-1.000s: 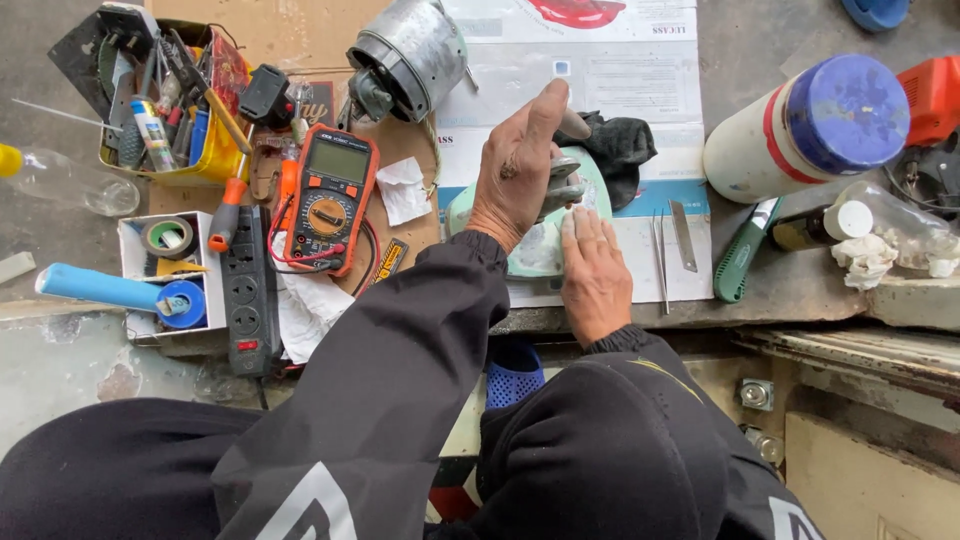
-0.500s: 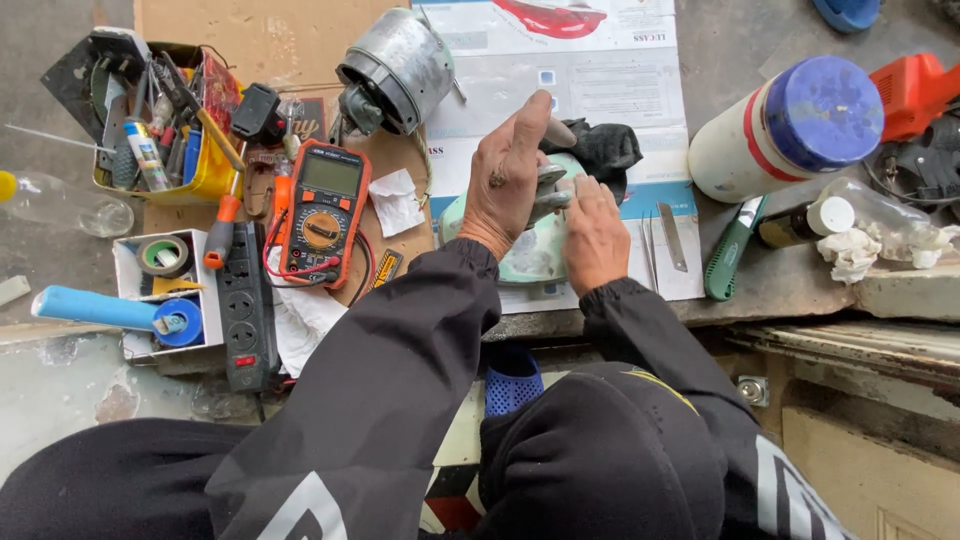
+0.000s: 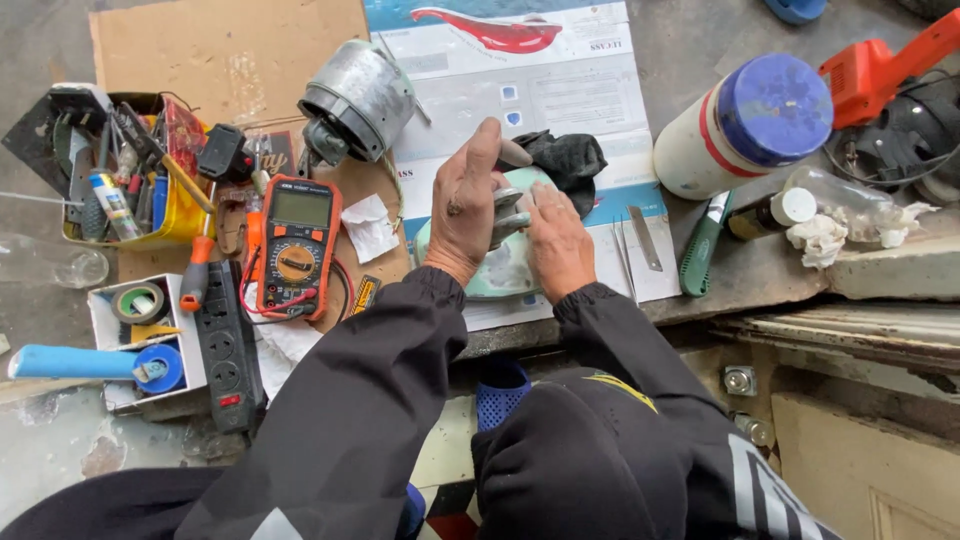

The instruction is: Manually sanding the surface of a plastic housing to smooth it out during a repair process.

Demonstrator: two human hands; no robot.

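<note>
Presently both hands work a pale green housing (image 3: 505, 268) at the bench edge: left hand (image 3: 465, 210) pinching a small metal part (image 3: 507, 208), right hand (image 3: 558, 243) pressed flat, fingers together. Risk: housing slipping off the edge.

We are looking down at a grey tabletop (image 3: 700, 40) that is carrying a cardboard sheet (image 3: 200, 45), a printed poster (image 3: 560, 90), a black power strip (image 3: 228, 345), a blue-lidded white canister (image 3: 745, 125) and a green-handled knife (image 3: 703, 245).
</note>
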